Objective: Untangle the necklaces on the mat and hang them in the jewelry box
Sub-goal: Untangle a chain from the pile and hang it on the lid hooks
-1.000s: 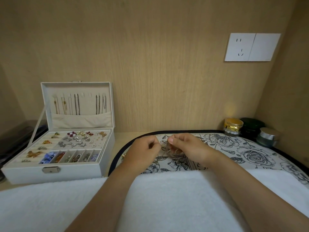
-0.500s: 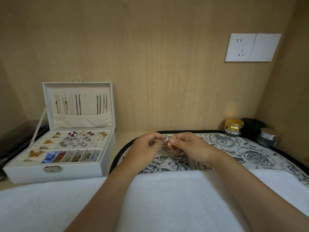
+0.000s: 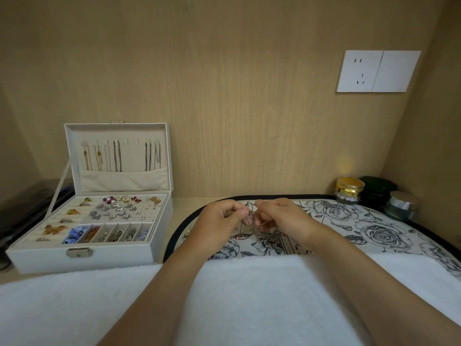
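Fine tangled metal chain [image 3: 250,218] pinched just above the rose-printed fabric mat [image 3: 374,228].
The left hand [image 3: 219,221] and right hand [image 3: 282,218] curl fingertip to fingertip on it; the white boxy jewelry case [image 3: 112,258] stands open at left, thin necklaces [image 3: 117,156] hanging inside its lid.

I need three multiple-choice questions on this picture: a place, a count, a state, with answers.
1. Where is the jewelry box from the floral mat? A left B right C on it
2. How many jars stand in the right corner? A one B three C five
3. What do the left hand and right hand do? A lie flat B pinch the tangled necklace C shut the box
Answers: 1A, it sits beside the mat's left edge; 2B, gold jar, dark green jar, silver-lidded jar; 3B, both hands close on it.
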The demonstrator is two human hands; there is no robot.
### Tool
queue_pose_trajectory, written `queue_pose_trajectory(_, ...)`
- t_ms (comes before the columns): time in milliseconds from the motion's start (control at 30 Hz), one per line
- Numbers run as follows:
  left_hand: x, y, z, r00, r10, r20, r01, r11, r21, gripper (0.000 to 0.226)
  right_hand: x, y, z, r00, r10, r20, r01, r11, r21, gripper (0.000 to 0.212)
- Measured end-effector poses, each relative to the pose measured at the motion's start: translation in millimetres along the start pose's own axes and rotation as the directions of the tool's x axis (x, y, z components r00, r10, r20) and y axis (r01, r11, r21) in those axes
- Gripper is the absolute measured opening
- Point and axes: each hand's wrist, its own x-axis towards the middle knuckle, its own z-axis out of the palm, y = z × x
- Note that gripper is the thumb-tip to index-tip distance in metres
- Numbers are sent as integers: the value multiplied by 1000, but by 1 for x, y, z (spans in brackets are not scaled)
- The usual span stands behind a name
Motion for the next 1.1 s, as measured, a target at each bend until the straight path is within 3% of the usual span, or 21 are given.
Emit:
queue_pose_trajectory(200,0,-1,2,1000,20,14,-21,997,71,22,0,0,-2,999,15,-44,-10,994,108,55)
queue_pose_trajectory(467,1,2,2,999,-41,-25,40,999,-16,27,-4,-5,-7,996,-36,-84,48,989,137,29)
queue_pose_trajectory(600,0,5,1,998,-39,-50,38,999,-30,27,-11,-10,-10,995,20,94,-41,973,227,26)
queue_pose_trajectory(667,-1,7,-1,997,-46,-67,43,998,-49,26,-15,-10,-7,972,71,223,-115,975,188,25)
queue_pose_trajectory(733,0,7,-3,997,-48,-64,44,997,-64,24,-16,-9,-4,961,108,254,-140,984,111,25)
queue_pose_trajectory(833,0,5,-4,997,-57,-57,53,996,-73,20,-14,-7,1,981,86,176,-86,996,-7,17)
queue_pose_trajectory(967,0,4,-5,999,-16,-35,15,999,-30,21,-13,-4,2,996,-86,-16,81,980,-182,10)
queue_pose_trajectory(1100,0,4,-4,1000,8,-23,-7,1000,20,24,-12,-8,6,963,-201,-178,193,979,-62,11)
